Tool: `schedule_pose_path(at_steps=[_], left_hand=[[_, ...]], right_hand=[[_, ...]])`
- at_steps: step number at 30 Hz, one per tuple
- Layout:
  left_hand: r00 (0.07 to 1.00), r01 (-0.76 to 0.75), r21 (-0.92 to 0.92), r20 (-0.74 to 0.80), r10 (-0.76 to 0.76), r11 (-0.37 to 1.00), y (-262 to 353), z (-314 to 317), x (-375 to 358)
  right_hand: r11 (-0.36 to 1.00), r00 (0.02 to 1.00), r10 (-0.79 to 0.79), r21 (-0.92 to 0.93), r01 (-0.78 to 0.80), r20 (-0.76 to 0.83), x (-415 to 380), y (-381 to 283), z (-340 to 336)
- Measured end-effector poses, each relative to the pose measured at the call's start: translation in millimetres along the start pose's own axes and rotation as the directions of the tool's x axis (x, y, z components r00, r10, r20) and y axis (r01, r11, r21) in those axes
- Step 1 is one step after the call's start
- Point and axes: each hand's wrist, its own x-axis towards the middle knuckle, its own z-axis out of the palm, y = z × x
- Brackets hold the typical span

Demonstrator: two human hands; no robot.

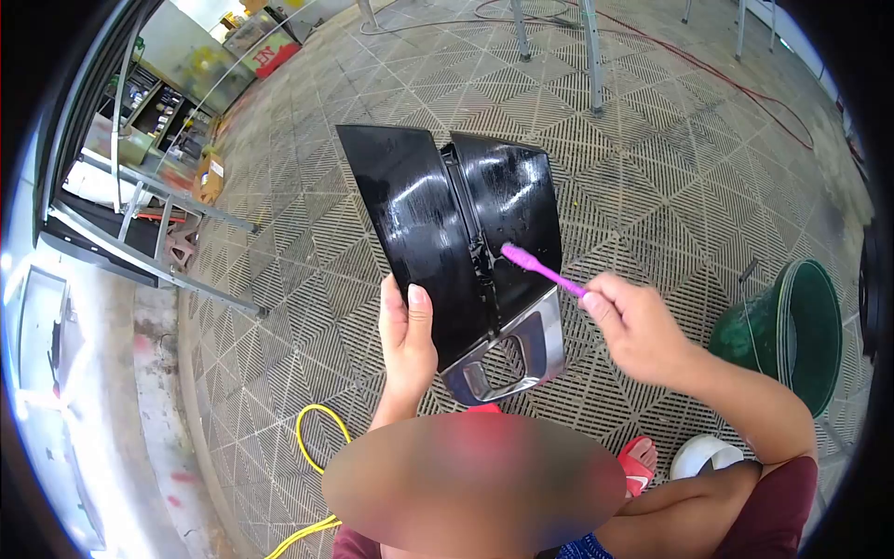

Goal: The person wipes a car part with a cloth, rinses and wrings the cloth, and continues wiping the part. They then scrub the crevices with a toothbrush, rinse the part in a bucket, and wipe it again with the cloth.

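A glossy black panel (410, 214) with wet streaks and a chrome-edged lower end (549, 335) is held up in front of me. My left hand (407, 335) grips its lower left edge, thumb on the front face. A groove with whitish wet marks runs down the panel's middle. In my right hand (626, 321) is a thin purple brush (549, 272), pinched near the handle's end. The brush head lies at the right side of the groove; whether it touches the surface cannot be made out.
A green bucket (759, 335) stands on the tiled floor at the right. Metal stand legs (593, 65) are at the top and a metal frame (158, 261) at the left. A yellow hose (300, 433) lies lower left, a red hose (708, 70) upper right. A blurred patch covers the bottom centre.
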Motion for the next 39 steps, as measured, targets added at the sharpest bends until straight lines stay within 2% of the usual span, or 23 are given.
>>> schedule_pose_path(at_steps=[3,7,9,13,15,17,18,21,22,24,25,26,27,28,29,30,32,33,34,35,37,38,39], left_hand=[[0.998,0.042,-0.034,-0.054,-0.044,0.999,7,14,-9],[0.98,-0.082,-0.198,-0.195,0.042,0.977,10,45,-19],[0.958,-0.157,-0.152,-0.263,0.113,0.976,7,51,-20],[0.944,-0.237,-0.094,-0.257,0.207,0.967,-8,31,-23],[0.943,-0.263,0.087,-0.19,0.275,0.961,-2,28,-22],[0.932,-0.295,0.093,-0.192,0.307,0.951,-3,25,-20],[0.937,-0.278,0.136,-0.18,0.3,0.951,-3,22,-16],[0.914,-0.318,0.228,-0.186,0.362,0.92,-5,25,-15],[0.881,-0.372,0.267,-0.201,0.429,0.889,-6,28,-15],[0.88,-0.379,0.262,-0.196,0.433,0.888,-5,28,-9],[0.884,-0.373,0.262,-0.192,0.426,0.89,-5,28,-10],[0.91,-0.348,0.247,-0.142,0.389,0.905,-11,20,-13],[0.91,-0.35,0.241,-0.142,0.389,0.905,-11,19,-11],[0.9,-0.367,0.304,-0.124,0.419,0.879,-11,20,-10],[0.888,-0.384,0.367,-0.104,0.447,0.847,-11,19,-9],[0.846,-0.428,0.493,-0.077,0.528,0.758,-15,15,-7],[0.863,-0.409,0.455,-0.088,0.497,0.791,-16,14,-12],[0.878,-0.392,0.415,-0.097,0.468,0.821,-16,16,-14],[0.856,-0.426,0.423,-0.098,0.507,0.8,-17,20,-9],[0.86,-0.422,0.42,-0.097,0.502,0.804,-16,21,-8],[0.899,-0.362,0.416,-0.08,0.43,0.834,-12,19,-8],[0.89,-0.379,0.399,-0.088,0.447,0.835,-13,22,-6],[0.891,-0.378,0.398,-0.087,0.445,0.836,-15,22,-8]], right_hand=[[0.997,0.998,-0.06,0.057,0.059,0.004,-1,-1,27],[0.986,0.998,0.012,0.166,-0.002,-0.058,2,-12,68],[0.923,0.997,0.071,0.377,-0.078,0.033,-5,-25,82],[0.977,0.973,0.09,0.17,-0.127,0.212,15,-30,43],[0.942,0.994,-0.082,-0.32,0.101,0.073,22,-25,33],[0.855,0.976,-0.214,-0.478,0.201,0.026,37,-8,30],[0.865,0.983,-0.049,-0.484,0.131,0.179,35,-21,27],[0.985,0.935,-0.036,0.173,-0.028,0.354,30,-19,41],[0.984,0.936,-0.038,0.174,-0.025,0.349,33,-20,36],[0.856,0.756,0.259,0.22,-0.468,0.601,45,-23,20],[0.857,0.756,0.26,0.217,-0.468,0.601,47,-24,18],[0.983,0.918,0.183,-0.084,-0.164,0.352,47,-24,16],[0.891,0.99,-0.023,-0.447,0.082,0.136,47,-24,13],[0.911,0.981,-0.02,-0.401,0.098,0.194,42,-20,17],[0.969,0.964,-0.129,-0.176,0.172,0.233,37,-1,30],[0.98,0.865,0.132,0.069,-0.188,0.484,43,-1,23],[0.818,0.639,0.243,0.2,-0.54,0.73,55,5,10],[0.836,0.659,0.223,0.207,-0.508,0.718,56,13,11],[0.991,0.931,-0.127,0.003,0.134,0.342,50,17,23],[0.992,0.932,-0.119,0.002,0.126,0.342,48,20,23],[0.731,0.976,-0.207,-0.653,0.198,0.064,42,7,20],[0.816,0.988,-0.009,-0.57,0.097,0.155,36,-7,21],[0.904,0.982,-0.074,-0.404,0.139,0.172,31,-7,31]])
